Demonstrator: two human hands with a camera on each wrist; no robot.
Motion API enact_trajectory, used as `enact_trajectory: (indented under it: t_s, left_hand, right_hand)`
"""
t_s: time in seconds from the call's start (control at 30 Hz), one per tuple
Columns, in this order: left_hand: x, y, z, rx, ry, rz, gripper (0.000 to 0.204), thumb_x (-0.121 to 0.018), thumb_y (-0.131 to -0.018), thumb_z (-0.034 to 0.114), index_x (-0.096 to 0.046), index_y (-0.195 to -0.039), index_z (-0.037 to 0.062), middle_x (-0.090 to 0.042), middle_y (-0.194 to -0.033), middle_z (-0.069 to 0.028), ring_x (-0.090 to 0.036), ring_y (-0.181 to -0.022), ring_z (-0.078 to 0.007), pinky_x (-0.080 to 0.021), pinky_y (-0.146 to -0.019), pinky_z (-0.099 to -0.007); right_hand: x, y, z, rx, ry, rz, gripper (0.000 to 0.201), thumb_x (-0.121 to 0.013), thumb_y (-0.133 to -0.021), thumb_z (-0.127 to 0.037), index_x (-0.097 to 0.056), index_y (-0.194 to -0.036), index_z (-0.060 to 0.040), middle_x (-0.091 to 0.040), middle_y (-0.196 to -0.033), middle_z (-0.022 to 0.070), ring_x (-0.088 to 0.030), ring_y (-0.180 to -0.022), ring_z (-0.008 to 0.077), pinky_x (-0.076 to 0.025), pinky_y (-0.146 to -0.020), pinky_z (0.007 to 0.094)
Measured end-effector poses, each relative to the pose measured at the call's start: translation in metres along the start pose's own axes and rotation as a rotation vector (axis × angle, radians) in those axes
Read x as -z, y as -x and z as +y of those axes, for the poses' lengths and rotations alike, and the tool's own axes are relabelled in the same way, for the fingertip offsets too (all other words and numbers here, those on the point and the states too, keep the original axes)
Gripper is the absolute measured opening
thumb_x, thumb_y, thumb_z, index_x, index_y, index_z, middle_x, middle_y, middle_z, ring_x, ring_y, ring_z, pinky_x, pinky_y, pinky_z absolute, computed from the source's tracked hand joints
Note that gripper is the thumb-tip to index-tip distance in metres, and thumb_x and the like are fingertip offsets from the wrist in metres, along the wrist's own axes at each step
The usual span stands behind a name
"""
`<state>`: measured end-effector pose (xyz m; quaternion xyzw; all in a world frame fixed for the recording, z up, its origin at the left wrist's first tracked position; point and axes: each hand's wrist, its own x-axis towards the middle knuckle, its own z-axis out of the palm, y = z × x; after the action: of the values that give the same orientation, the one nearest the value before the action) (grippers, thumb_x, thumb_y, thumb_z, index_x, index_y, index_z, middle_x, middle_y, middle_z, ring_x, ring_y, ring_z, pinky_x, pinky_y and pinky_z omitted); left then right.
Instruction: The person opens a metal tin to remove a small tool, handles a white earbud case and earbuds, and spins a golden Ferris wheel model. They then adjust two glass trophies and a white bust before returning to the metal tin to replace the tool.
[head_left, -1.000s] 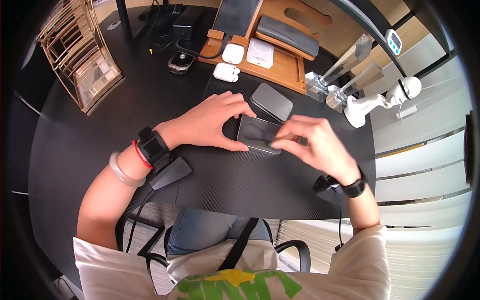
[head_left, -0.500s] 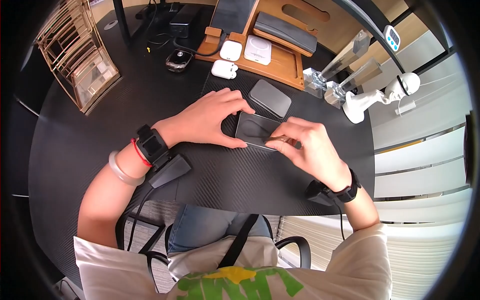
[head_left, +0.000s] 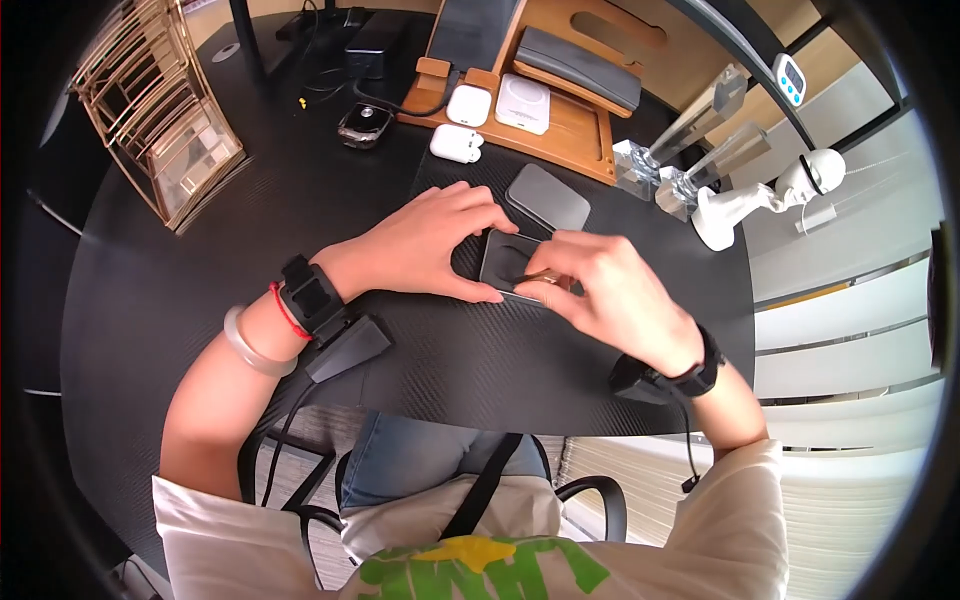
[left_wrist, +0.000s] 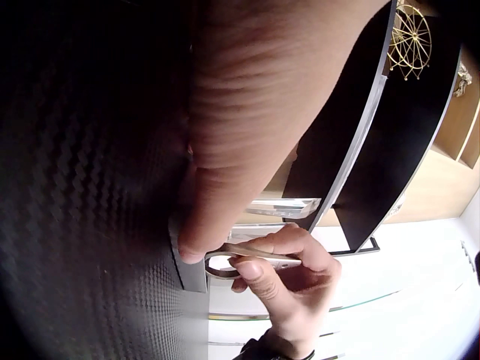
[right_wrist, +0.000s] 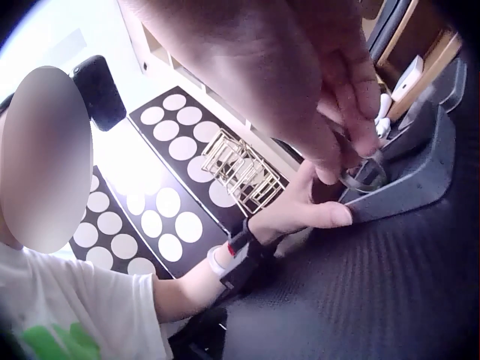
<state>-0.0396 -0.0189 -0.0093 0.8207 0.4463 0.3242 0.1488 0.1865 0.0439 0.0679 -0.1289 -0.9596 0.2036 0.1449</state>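
Observation:
A dark rectangular case bottom (head_left: 500, 262) with a hollowed inside lies on the black desk. My left hand (head_left: 425, 240) grips it between thumb and fingers, at its near and far edges. Over its right part my right hand (head_left: 615, 290) pinches a thin metal band bent into a loop (left_wrist: 238, 250), whose exact kind I cannot tell. In the right wrist view the rounded end of the loop dips inside the case wall. Just beyond the case lies a matching grey lid (head_left: 550, 196), flat on the desk.
Behind are white earbud cases (head_left: 456, 143), a wooden stand (head_left: 570, 145) and a black boxy gadget (head_left: 366, 126). Clear crystal pieces (head_left: 680, 192) and a white figurine (head_left: 715, 218) stand at right. A gold wire rack (head_left: 165, 130) is at left.
My right hand has shifted left over the case, bringing the metal loop toward its middle. The left hand keeps its grip; the lid stays where it lay.

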Motion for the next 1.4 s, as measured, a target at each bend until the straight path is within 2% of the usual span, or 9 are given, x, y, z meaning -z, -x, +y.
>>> enact_trajectory:
  t_s: [0.1,0.23,0.37,0.47,0.67,0.87,1.07,1.2,1.4]
  left_hand:
    - [0.0,0.0,0.0,0.011,0.001,-0.012,0.061,-0.083,-0.072,0.04,-0.059,-0.118,0.0068,-0.054,-0.103,-0.0066,-0.05,-0.096,-0.0242,-0.041,-0.086,-0.0352]
    - [0.002,0.002,0.003,0.029,-0.018,-0.012,0.062,-0.083,-0.072,0.041,-0.059,-0.118,0.007,-0.053,-0.103,-0.0063,-0.05,-0.094,-0.024,-0.04,-0.084,-0.0347]
    - [-0.001,0.0,-0.001,0.011,-0.008,-0.001,0.063,-0.083,-0.072,0.041,-0.058,-0.119,0.0079,-0.053,-0.103,-0.0056,-0.05,-0.094,-0.0235,-0.04,-0.084,-0.0341]
    - [0.0,0.001,0.0,0.02,-0.011,-0.006,0.064,-0.083,-0.072,0.042,-0.058,-0.119,0.0084,-0.052,-0.102,-0.0052,-0.05,-0.094,-0.0228,-0.04,-0.084,-0.0339]
    - [-0.002,0.0,-0.001,0.015,-0.011,-0.003,0.065,-0.084,-0.071,0.043,-0.058,-0.12,0.0086,-0.052,-0.101,-0.0047,-0.049,-0.092,-0.0219,-0.04,-0.084,-0.0335]
    - [-0.002,-0.001,-0.001,0.028,-0.009,-0.01,0.064,-0.084,-0.071,0.043,-0.06,-0.119,0.0084,-0.052,-0.1,-0.0042,-0.05,-0.091,-0.021,-0.04,-0.084,-0.0332]
    - [-0.001,0.0,0.0,0.044,-0.003,-0.012,0.063,-0.084,-0.071,0.043,-0.06,-0.119,0.008,-0.052,-0.099,-0.0042,-0.052,-0.091,-0.0205,-0.041,-0.084,-0.0332]
    - [-0.001,-0.001,0.0,0.05,0.025,-0.02,0.066,-0.084,-0.071,0.042,-0.058,-0.12,0.0061,-0.053,-0.101,-0.0048,-0.053,-0.093,-0.0207,-0.041,-0.086,-0.0335]
    - [0.0,0.0,-0.001,0.1,0.067,-0.02,0.075,-0.084,-0.07,0.041,-0.049,-0.126,0.0049,-0.055,-0.104,-0.0065,-0.056,-0.095,-0.0209,-0.041,-0.088,-0.034]
  right_hand:
    - [0.007,-0.011,-0.002,-0.17,-0.044,0.013,0.012,-0.072,-0.082,-0.011,-0.066,-0.086,-0.0006,-0.062,-0.079,0.0114,-0.064,-0.07,0.0293,-0.052,-0.063,0.0372]
    - [-0.018,-0.012,0.01,0.029,-0.05,0.051,0.012,-0.072,-0.082,-0.011,-0.066,-0.087,-0.0019,-0.063,-0.077,0.0116,-0.064,-0.067,0.0293,-0.052,-0.062,0.0373]
    - [0.01,-0.017,0.011,-0.126,-0.083,0.193,0.013,-0.073,-0.085,-0.012,-0.068,-0.086,0.0001,-0.067,-0.08,0.0105,-0.066,-0.065,0.0197,-0.051,-0.06,0.0304]
    - [0.02,-0.012,0.014,-0.227,0.057,0.116,0.012,-0.075,-0.085,-0.014,-0.071,-0.089,-0.0027,-0.068,-0.081,0.0069,-0.067,-0.069,0.0143,-0.049,-0.057,0.0279]
    - [0.014,0.002,0.021,-0.215,-0.021,0.113,0.016,-0.074,-0.084,-0.012,-0.067,-0.088,0.0017,-0.064,-0.078,0.01,-0.065,-0.064,0.0192,-0.051,-0.059,0.0298]
    - [0.006,0.008,0.029,-0.266,-0.023,0.117,0.015,-0.074,-0.085,-0.013,-0.068,-0.088,0.0008,-0.065,-0.079,0.0094,-0.065,-0.063,0.0164,-0.052,-0.059,0.029]
    - [0.008,0.004,0.02,-0.195,-0.013,0.283,0.015,-0.074,-0.085,-0.014,-0.069,-0.086,-0.0003,-0.066,-0.079,0.0091,-0.066,-0.064,0.0179,-0.052,-0.059,0.0297]
    - [0.005,0.0,0.026,-0.069,0.101,0.077,0.015,-0.074,-0.084,-0.015,-0.067,-0.086,-0.0013,-0.062,-0.078,0.0103,-0.064,-0.064,0.0231,-0.051,-0.06,0.0331]
    - [-0.022,-0.019,0.023,-0.044,-0.074,0.133,0.015,-0.074,-0.084,-0.015,-0.067,-0.086,-0.0022,-0.061,-0.076,0.0103,-0.062,-0.064,0.0257,-0.049,-0.059,0.0347]
